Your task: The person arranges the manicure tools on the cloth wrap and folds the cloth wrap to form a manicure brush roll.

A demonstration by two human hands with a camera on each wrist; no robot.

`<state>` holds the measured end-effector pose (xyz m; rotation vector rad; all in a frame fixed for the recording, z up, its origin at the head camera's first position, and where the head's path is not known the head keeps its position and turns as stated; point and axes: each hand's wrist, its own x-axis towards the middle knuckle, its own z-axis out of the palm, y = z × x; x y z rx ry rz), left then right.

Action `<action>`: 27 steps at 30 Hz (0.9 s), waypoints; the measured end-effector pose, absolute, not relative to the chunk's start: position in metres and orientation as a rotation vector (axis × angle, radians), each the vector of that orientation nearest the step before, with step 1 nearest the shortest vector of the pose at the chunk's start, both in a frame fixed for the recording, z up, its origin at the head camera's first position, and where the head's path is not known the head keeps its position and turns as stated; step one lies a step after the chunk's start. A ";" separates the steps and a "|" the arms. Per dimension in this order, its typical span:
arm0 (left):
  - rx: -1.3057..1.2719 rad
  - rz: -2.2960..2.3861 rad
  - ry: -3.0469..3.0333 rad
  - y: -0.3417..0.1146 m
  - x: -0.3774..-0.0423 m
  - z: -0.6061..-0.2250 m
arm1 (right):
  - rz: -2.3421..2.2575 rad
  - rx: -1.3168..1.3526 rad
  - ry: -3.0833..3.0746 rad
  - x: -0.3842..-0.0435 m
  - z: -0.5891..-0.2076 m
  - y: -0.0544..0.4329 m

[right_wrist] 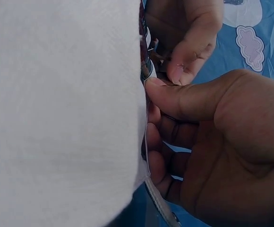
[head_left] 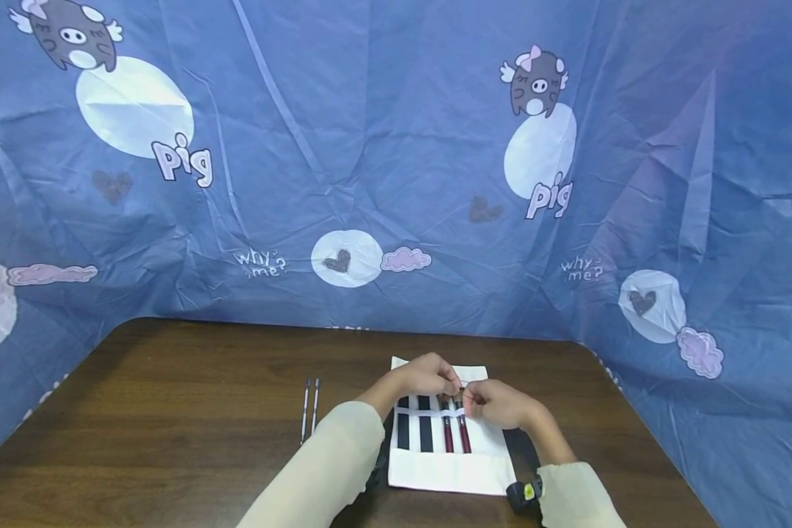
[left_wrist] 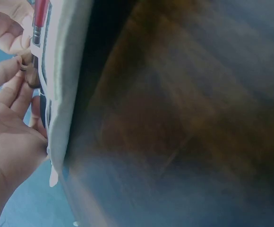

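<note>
A white cloth brush roll (head_left: 452, 473) lies spread on the table, with a pale elastic band (head_left: 429, 413) running across it. Two brushes with dark red handles (head_left: 448, 438) are tucked under the band, beside two black strips (head_left: 425, 433). My left hand (head_left: 429, 375) reaches over the top of the roll and pinches the brown bristle end of a brush (left_wrist: 32, 75). Close on its right, my right hand (head_left: 499, 403) pinches the band near the brushes, thumb tip against it in the right wrist view. The fingers partly hide the brush tips.
Two thin pens or sticks (head_left: 315, 402) lie on the brown wooden table (head_left: 191, 411), left of my left forearm. A blue printed cloth (head_left: 396, 161) hangs behind and beside the table. Dark material shows under the roll's edges.
</note>
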<state>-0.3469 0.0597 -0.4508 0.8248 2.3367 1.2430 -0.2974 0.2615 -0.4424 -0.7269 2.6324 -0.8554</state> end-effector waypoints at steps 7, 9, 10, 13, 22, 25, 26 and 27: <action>0.840 1.228 2.361 0.059 -0.347 -0.452 | -0.854 -0.686 2.617 -0.295 -0.439 0.260; 0.835 1.228 2.376 0.059 -0.347 -0.451 | -0.844 -0.673 2.621 -0.294 -0.438 0.260; 0.834 1.226 2.390 0.059 -0.347 -0.451 | -0.842 -0.667 2.622 -0.293 -0.437 0.259; 0.849 1.210 2.443 0.057 -0.349 -0.449 | -0.843 -0.658 2.630 -0.293 -0.434 0.259; 0.897 1.144 2.624 0.022 -0.352 -0.433 | -0.839 -0.657 2.659 -0.295 -0.431 0.267; 0.880 1.132 2.657 0.004 -0.352 -0.428 | -0.845 -0.618 2.666 -0.294 -0.430 0.272; 0.878 1.126 2.670 -0.002 -0.352 -0.427 | -0.843 -0.607 2.671 -0.294 -0.430 0.274; 0.868 1.120 2.683 -0.009 -0.352 -0.425 | -0.843 -0.595 2.676 -0.294 -0.430 0.276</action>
